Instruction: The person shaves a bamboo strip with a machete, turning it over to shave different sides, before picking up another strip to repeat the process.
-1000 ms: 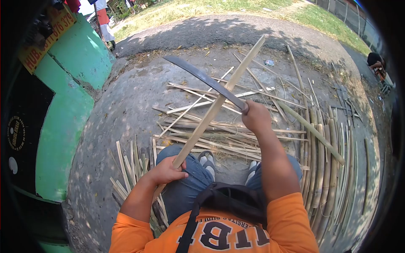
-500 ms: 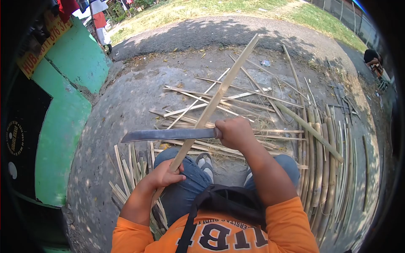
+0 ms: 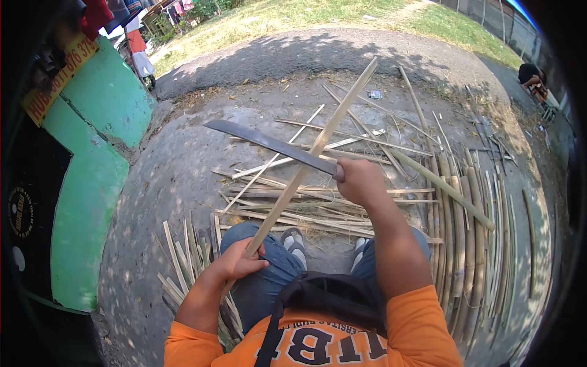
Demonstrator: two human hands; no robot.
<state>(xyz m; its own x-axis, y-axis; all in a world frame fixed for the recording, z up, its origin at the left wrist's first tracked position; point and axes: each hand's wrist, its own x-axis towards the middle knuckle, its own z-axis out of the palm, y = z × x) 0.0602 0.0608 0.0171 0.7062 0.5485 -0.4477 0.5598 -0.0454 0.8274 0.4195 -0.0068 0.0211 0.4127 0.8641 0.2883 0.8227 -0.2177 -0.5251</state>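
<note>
**On the concrete ground, around one long strip: one knife, two hands**

On the ground sits one person in an orange shirt and jeans. The left hand (image 3: pixel 241 260) is closed around the lower end of one long bamboo strip (image 3: pixel 312 150). This strip rises from above the left knee, away from the person and to the right.

The right hand (image 3: pixel 361 180), just right of the strip, is closed around the handle of one knife (image 3: pixel 269 145). The blade points left and crosses the strip near its middle. Whether the edge touches the strip, I cannot tell.

Below the strip, between the knees, are two sandals (image 3: pixel 295 237), one on each foot. Under the strip and beyond it lies a loose pile (image 3: pixel 318 202) of cut strips, too many to count. To the right of the strip lies a row of slats (image 3: pixel 471 232), side by side, also too many to count. To the left of its lower end lies one smaller bundle (image 3: pixel 186 251).

Further left of the strip stands one green wall (image 3: pixel 92 177). Far beyond the strip, to the right, one other person (image 3: pixel 529 76) is partly in view.

One black bag (image 3: pixel 330 293) hangs at the chest, near the lower end of the strip. What is in it is hidden.
</note>
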